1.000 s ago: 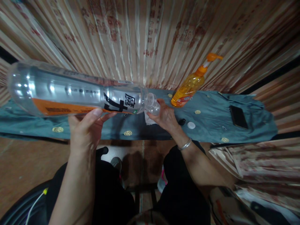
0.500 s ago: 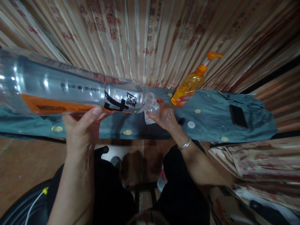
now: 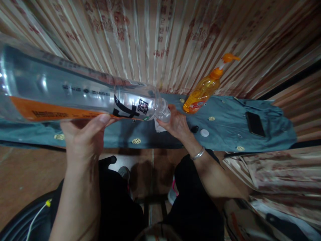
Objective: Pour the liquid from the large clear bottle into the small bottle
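Observation:
A big clear plastic bottle (image 3: pixel 75 93) with a silver and orange label lies nearly level across the left of the view, its base cut off by the frame edge. My left hand (image 3: pixel 86 134) is closed round its underside, thumb along the front. The bottle's neck points right and slopes a little down. There my right hand (image 3: pixel 175 122) grips a small clear container (image 3: pixel 164 114) against the bottle's mouth; whether the mouth goes inside it I cannot tell. Any liquid passing between them is not visible. Under the right fingers a bit of white paper (image 3: pixel 159 128) shows.
An orange pump bottle (image 3: pixel 202 92) stands behind my right hand on a blue-green cloth (image 3: pixel 225 120). Nearer are a small black object (image 3: pixel 194 129) and a white cap (image 3: pixel 204 133). A black phone (image 3: pixel 255 124) lies right. A patterned curtain (image 3: pixel 140 40) hangs behind.
The big bottle's base end has risen slightly and shifted left, so it tilts more toward its mouth. My left hand has moved slightly left with it; my right hand is nearly still.

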Tool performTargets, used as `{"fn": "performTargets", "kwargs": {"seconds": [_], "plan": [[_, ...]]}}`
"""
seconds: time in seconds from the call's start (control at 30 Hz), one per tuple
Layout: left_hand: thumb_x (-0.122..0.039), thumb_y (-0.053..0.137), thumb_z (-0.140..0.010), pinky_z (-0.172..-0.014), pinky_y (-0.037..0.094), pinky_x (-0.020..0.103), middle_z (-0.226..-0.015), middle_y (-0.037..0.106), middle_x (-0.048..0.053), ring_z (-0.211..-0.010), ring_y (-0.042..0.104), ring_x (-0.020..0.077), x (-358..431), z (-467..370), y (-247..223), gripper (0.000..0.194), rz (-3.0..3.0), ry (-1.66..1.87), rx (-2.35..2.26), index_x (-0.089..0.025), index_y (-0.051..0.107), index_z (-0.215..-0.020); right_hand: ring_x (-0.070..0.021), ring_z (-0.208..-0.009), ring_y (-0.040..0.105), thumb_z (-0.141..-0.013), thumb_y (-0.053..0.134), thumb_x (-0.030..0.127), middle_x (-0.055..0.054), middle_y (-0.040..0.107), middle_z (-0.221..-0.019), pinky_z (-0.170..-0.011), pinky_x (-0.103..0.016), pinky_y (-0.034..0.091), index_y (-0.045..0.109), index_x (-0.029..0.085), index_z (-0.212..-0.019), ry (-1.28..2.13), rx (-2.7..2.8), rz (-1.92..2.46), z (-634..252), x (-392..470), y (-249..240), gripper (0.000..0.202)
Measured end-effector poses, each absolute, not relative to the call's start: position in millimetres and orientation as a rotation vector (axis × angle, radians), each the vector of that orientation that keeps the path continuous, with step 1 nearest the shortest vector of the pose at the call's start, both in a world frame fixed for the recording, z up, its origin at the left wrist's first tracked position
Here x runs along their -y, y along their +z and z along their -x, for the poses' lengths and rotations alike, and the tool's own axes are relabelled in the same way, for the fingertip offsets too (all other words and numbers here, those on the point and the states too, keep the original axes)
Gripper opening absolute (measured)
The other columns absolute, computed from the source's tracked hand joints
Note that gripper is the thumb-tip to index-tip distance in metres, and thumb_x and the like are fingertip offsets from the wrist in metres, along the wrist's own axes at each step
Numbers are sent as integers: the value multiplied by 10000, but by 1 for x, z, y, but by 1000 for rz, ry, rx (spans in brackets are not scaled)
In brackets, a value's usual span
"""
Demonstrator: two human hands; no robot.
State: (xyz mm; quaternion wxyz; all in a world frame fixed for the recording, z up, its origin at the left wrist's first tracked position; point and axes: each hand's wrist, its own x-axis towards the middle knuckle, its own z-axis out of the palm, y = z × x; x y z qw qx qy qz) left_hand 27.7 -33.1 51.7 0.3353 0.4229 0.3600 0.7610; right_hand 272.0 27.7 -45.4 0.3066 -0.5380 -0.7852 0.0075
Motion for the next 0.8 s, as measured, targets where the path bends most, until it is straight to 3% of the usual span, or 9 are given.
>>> {"fn": "performTargets", "kwargs": {"seconds": [0.37,0.5,0.8], "plan": [[-126,840,-451,-637,631,326,-675,657,-86,-653,665,179,31,-28,53,869,-1151,2019,-876,-409,632,-1246,-334,-1006,768,-910,682,605,-161,776,-1082,-855,-412,614,495,160,-1314,40,2081,1495,-270,-25,-41,629],[-131,827,-448,-582,616,318,-692,666,-78,-676,661,194,31,-28,54,842,-1152,2010,-884,-433,649,-1214,-339,-1023,763,-917,677,600,-165,773,-1094,-861,-417,610,494,158,-1324,43,2090,1491,-270,-25,-41,627],[-163,890,-432,-647,612,325,-737,645,-78,-715,665,180,31,-29,55,890,-1150,2007,-893,-415,603,-1235,-319,-974,770,-912,679,597,-155,779,-1076,-833,-405,614,508,161,-1284,53,2071,1428,-272,-27,-43,598]]}}
